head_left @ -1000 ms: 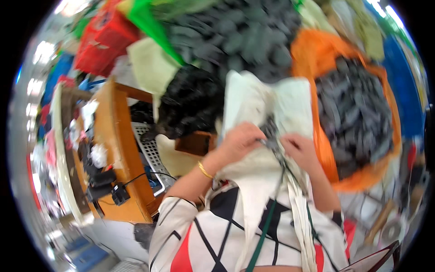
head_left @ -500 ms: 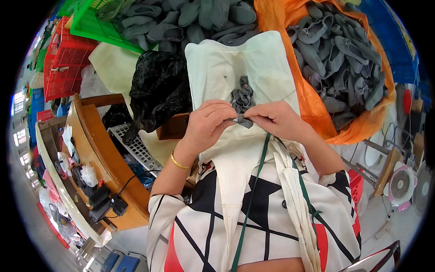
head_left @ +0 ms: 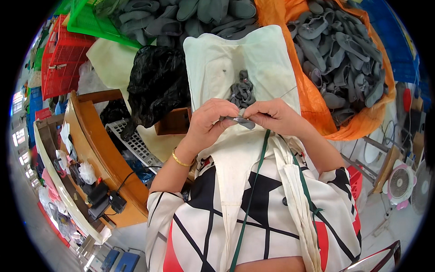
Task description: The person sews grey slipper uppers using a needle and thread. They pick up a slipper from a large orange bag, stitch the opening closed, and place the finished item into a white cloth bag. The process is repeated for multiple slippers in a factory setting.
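"Two hands at work over the cloth point(head_left: 204, 59). What's in them?"

"A small grey piece point(head_left: 246, 123), held above the near half of the cloth. The left hand point(head_left: 210, 121) pinches it between thumb and bent fingers. The right hand point(head_left: 274, 118) meets it from the other side, thumb and forefinger pressed together on it."

"Are the hands touching each other?"

"Their fingertips come very close; I can't tell whether they touch. The left wrist wears a bracelet point(head_left: 180, 159)."

"And on the cloth itself?"

"A crumpled grey bundle point(head_left: 243, 94), near its middle, just beyond the fingertips. Whether it joins the piece, I can't tell: fingers cover that spot."

"What stands around the cloth?"

"Beyond its far edge, a heap of grey shoes point(head_left: 204, 11). Right of it, an orange sack point(head_left: 312, 111), filled with more. Left of it, a black bag point(head_left: 156, 86) just beside, and a box point(head_left: 176, 122) nearer the left forearm. Farther out, past its far left corner, a green crate point(head_left: 97, 27) and a red crate point(head_left: 65, 56)."
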### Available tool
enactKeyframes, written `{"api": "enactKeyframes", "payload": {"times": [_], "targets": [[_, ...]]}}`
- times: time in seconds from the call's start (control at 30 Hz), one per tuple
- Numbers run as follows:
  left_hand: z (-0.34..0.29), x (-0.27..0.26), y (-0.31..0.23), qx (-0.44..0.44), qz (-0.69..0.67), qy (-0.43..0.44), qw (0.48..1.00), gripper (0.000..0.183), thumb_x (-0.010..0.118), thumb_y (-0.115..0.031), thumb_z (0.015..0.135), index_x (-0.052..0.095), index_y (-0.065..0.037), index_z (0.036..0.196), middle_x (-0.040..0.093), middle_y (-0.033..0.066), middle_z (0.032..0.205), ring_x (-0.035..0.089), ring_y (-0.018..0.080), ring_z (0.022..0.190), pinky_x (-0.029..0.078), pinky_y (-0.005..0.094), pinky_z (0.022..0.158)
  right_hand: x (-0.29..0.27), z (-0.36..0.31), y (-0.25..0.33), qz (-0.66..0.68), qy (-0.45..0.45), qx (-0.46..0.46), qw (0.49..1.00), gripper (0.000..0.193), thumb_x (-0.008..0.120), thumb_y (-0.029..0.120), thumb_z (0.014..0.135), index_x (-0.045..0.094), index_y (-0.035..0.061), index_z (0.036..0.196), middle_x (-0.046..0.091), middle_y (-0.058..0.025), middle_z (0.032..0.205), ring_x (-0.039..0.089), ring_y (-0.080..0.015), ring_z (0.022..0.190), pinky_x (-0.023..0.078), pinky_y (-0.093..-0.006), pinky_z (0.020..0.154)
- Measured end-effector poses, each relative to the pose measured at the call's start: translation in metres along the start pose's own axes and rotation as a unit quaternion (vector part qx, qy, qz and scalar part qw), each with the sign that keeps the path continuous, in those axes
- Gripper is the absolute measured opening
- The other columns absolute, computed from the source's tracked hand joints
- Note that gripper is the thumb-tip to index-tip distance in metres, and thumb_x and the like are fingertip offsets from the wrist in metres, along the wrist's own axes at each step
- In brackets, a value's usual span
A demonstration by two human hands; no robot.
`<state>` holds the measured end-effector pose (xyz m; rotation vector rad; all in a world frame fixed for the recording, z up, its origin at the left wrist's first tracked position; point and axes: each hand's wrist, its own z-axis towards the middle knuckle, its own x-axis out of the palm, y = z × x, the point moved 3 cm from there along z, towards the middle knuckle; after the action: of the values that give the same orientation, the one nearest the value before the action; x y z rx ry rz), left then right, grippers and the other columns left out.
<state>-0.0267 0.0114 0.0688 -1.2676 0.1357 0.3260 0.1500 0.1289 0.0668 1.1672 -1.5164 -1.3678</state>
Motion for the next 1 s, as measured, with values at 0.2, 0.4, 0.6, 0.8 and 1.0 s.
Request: {"api": "enactKeyframes", "payload": {"times": [0.2, 0.4, 0.6, 0.8, 1.0], "targets": [[-0.017, 0.010, 0.013, -0.059, -0.143, -0.004, 0.988, 0.023, 0.072, 0.001, 0.083, 0.067, -0.005, 0.104, 0.068, 0.0088, 0.102, 0.064, 0.0227, 0.100, 0.051, 0.0329, 0.083, 0.013, -0.002, -0.012, 0.019, -0.012, -0.017, 1.000, 0.010, 0.059, 0.006, 0.097, 0.064, 0.0058, 0.105, 0.067, -0.0012, 0.089, 0.057, -0.0102, 0.077, 0.047, -0.0243, 0.071], [-0.019, 0.011, 0.006, -0.065, -0.129, -0.014, 0.989, 0.022, 0.073, 0.003, 0.081, 0.068, -0.005, 0.101, 0.069, 0.0053, 0.098, 0.061, 0.0211, 0.089, 0.050, 0.0315, 0.077, 0.018, -0.003, -0.001, 0.009, -0.025, 0.030, 0.999, 0.009, 0.058, 0.006, 0.097, 0.064, 0.0055, 0.104, 0.065, -0.0016, 0.085, 0.056, -0.0101, 0.074, 0.046, -0.0242, 0.069], [-0.010, 0.009, -0.001, -0.019, -0.036, 0.012, 0.999, 0.022, 0.075, 0.001, 0.077, 0.068, -0.005, 0.097, 0.068, 0.0058, 0.091, 0.062, 0.0254, 0.086, 0.050, 0.0336, 0.074, 0.017, -0.007, 0.003, 0.006, -0.018, 0.087, 0.996, 0.006, 0.059, 0.005, 0.096, 0.064, 0.0048, 0.099, 0.062, -0.0006, 0.077, 0.053, -0.0079, 0.066, 0.045, -0.0245, 0.062], [-0.010, 0.012, -0.001, -0.055, -0.016, 0.026, 0.998, 0.022, 0.075, 0.000, 0.076, 0.069, -0.006, 0.097, 0.068, 0.0052, 0.090, 0.062, 0.0253, 0.084, 0.050, 0.0347, 0.074, 0.018, -0.008, -0.014, 0.101, 0.007, 0.185, 0.977, 0.018, 0.061, 0.012, 0.095, 0.060, 0.0043, 0.111, 0.057, -0.0004, 0.071, 0.053, -0.0070, 0.066, 0.044, -0.0246, 0.061], [-0.013, 0.017, 0.001, -0.085, -0.015, 0.063, 0.994, 0.022, 0.078, -0.005, 0.076, 0.070, -0.008, 0.096, 0.068, 0.0062, 0.088, 0.062, 0.0257, 0.082, 0.050, 0.0348, 0.072, 0.012, -0.006, -0.016, -0.006, -0.002, 0.118, 0.993, 0.041, 0.059, 0.027, 0.097, 0.048, 0.0032, 0.129, 0.049, 0.0016, 0.066, 0.045, -0.0077, 0.061, 0.038, -0.0246, 0.060]]}}
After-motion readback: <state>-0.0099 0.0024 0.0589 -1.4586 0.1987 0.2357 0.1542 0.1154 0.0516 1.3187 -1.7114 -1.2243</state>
